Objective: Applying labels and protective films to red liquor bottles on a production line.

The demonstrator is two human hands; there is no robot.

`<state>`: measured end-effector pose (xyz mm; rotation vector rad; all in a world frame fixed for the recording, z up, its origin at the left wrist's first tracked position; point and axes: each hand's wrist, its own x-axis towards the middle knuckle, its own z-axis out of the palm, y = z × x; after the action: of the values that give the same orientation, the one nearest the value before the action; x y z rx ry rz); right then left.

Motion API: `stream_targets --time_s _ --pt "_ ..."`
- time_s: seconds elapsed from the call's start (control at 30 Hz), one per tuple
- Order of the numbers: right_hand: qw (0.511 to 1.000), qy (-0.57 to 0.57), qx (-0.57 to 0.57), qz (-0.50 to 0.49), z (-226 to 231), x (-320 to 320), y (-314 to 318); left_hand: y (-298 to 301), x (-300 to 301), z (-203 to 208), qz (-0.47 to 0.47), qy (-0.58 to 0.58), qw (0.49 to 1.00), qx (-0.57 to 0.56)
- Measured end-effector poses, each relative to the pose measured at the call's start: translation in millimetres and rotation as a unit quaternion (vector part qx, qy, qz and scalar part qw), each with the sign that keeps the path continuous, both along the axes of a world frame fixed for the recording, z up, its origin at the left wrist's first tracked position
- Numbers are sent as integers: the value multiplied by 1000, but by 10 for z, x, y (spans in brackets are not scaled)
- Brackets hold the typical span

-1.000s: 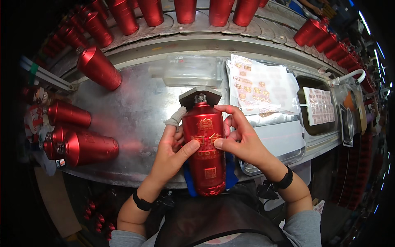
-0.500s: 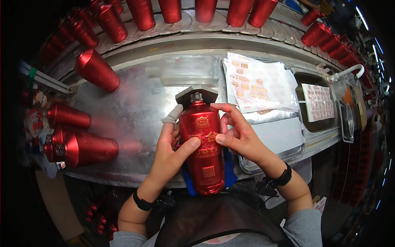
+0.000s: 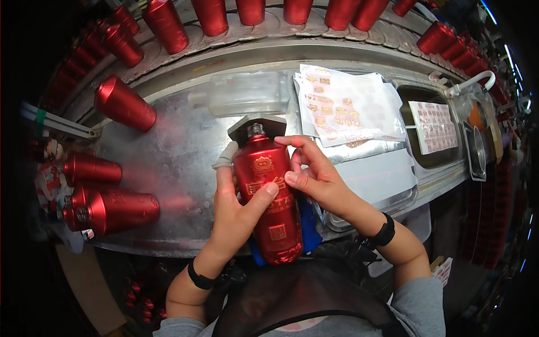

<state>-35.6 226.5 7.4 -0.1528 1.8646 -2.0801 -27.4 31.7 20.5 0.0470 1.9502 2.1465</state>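
A glossy red bottle (image 3: 278, 216) with gold lettering and a bare neck leans tilted in front of me, its base toward my body. My left hand (image 3: 231, 205) is wrapped round its left side, the thumb pressed on the lettering. A pale finger cot (image 3: 224, 155) covers that hand's index fingertip. On the other side, my right hand (image 3: 317, 174) grips the bottle's edge, index finger at the shoulder and thumb on the front. Behind the neck stands a dark angular block (image 3: 238, 130). Blue cloth (image 3: 310, 224) shows under the bottle.
Printed decal sheets (image 3: 348, 106) lie right of the block, beside a sink basin (image 3: 438, 160) holding another sheet (image 3: 432, 126). A clear plastic tray (image 3: 250, 92) sits behind. Red bottles (image 3: 126, 210) lie at left; a conveyor (image 3: 252, 33) carrying several bottles curves along the back.
My left thumb has slid right across the lettering. The right hand stays at the bottle's edge. Bottles on the conveyor have moved to the right, and the whole view has shifted slightly.
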Motion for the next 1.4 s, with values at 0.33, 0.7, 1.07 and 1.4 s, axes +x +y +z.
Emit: stream_targets --time_s 0.33,0.7,1.07,1.4 --pt "1000 14 16 -22 11 52 -57 21 10 2 3 10 1000 -1" --pt "998 -52 -23 -31 -85 188 -3 -156 184 -34 -18 -62 997 42" --pt "996 -87 0 -17 -37 321 -30 -225 264 -91 -68 -62 995 30" --pt "996 -67 52 -40 -39 320 -126 -244 259 -115 -59 -93 993 42"
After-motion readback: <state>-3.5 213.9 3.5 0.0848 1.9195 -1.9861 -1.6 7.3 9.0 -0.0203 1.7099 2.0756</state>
